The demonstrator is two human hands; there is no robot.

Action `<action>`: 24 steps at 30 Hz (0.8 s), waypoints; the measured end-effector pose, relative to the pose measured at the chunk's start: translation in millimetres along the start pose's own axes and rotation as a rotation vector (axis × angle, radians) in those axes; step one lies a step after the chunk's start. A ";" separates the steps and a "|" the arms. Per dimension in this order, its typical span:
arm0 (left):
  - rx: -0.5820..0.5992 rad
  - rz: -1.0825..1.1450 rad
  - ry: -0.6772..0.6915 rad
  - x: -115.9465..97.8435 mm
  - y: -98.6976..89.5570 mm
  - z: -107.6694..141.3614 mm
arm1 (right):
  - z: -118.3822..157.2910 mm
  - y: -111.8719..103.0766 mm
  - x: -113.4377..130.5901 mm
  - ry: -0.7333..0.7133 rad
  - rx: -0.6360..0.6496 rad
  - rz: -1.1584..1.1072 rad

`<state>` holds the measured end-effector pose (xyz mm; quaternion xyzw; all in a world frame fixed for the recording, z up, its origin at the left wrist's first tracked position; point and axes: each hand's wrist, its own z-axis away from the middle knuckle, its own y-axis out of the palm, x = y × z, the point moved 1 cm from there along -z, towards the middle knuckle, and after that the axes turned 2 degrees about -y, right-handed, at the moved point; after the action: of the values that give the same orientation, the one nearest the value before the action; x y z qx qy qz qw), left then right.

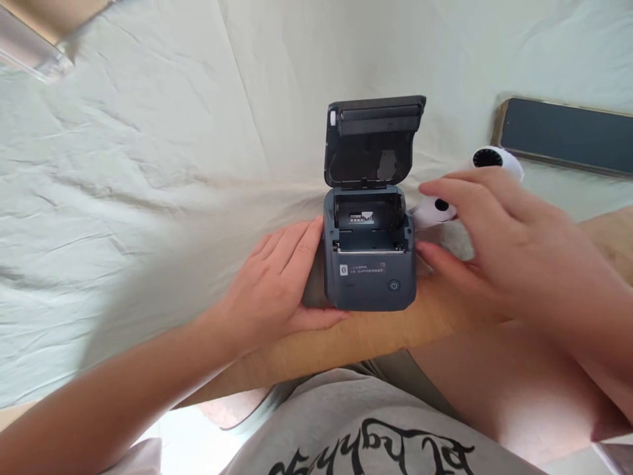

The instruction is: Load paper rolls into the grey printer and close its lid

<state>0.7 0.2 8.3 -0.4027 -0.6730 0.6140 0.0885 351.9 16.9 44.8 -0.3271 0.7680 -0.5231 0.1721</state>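
Observation:
A dark blue-grey label printer (368, 284) sits near the table's front edge with its lid (370, 148) raised. Its paper bay shows no roll inside. My left hand (277, 277) grips the printer, fingers along its left side and thumb at the lower front. To the right of the printer, my right hand (499, 231) is open, thumb and fingers apart, the thumb tip at the printer's side. Between them is a small white roll (428, 212) with a dark core, partly hidden. Another white roll (512, 165) with a black core lies just behind this hand.
A black phone-like slab (568, 135) lies at the right. A pale wrinkled cloth (148, 132) covers most of the table, with a bare wooden strip (306, 349) along the front edge. At the upper left corner is a partly seen clear plastic object (34, 49).

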 end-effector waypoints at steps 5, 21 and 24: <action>-0.059 0.009 0.001 -3.2 7.3 0.2 | -5.3 5.2 -6.2 0.081 0.056 -0.124; 0.010 0.027 -0.001 3.6 -2.2 -0.4 | -3.8 19.2 -17.5 0.059 0.136 -0.361; 0.028 0.019 0.006 3.7 -1.9 -0.3 | -6.5 6.7 -13.8 0.156 0.018 -0.365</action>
<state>-2.4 3.0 8.7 -0.4095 -0.6604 0.6229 0.0902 355.8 32.4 40.2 -0.4178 0.7022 -0.5762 0.0171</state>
